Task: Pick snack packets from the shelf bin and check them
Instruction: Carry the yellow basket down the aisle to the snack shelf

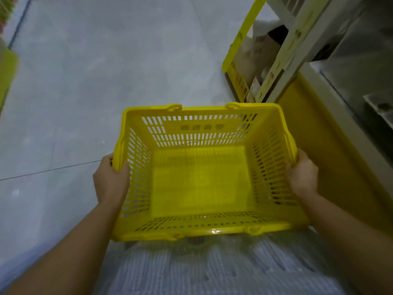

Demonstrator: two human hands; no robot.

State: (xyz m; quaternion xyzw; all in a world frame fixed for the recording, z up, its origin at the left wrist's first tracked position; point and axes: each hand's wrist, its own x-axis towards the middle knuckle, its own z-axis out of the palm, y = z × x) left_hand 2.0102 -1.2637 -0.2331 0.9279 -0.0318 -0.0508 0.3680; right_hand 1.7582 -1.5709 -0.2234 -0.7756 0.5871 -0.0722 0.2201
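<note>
**aisle_lurker:** ok so you've got the yellow basket [202, 133] dead centre of the frame, held out in front of your striped top [212, 271]. Your left hand [111, 177] is clamped on the rim at the basket's left side, fingers curled right over the edge. Not a loose touch, a proper grip.

**binwatcher:** yep, and your right hand [302, 175] mirrors it on the right rim, fingers wrapped round the edge the same way. So both hands are closed on the basket and on nothing else. You can see straight down to its slotted walls and flat yellow bottom.

**aisle_lurker:** the stuff you're after is up in the upper right of the frame. The shelf bin [239, 39], yellow too, sits there low on the white shelf frame [297, 39], above the yellow base [319, 135].

**binwatcher:** and the snack packets [255, 54] are inside that bin, pale ones, too blurry to read anything off them. They're well apart from both your hands. The left half of the frame is mostly grey floor [85, 81].
</note>
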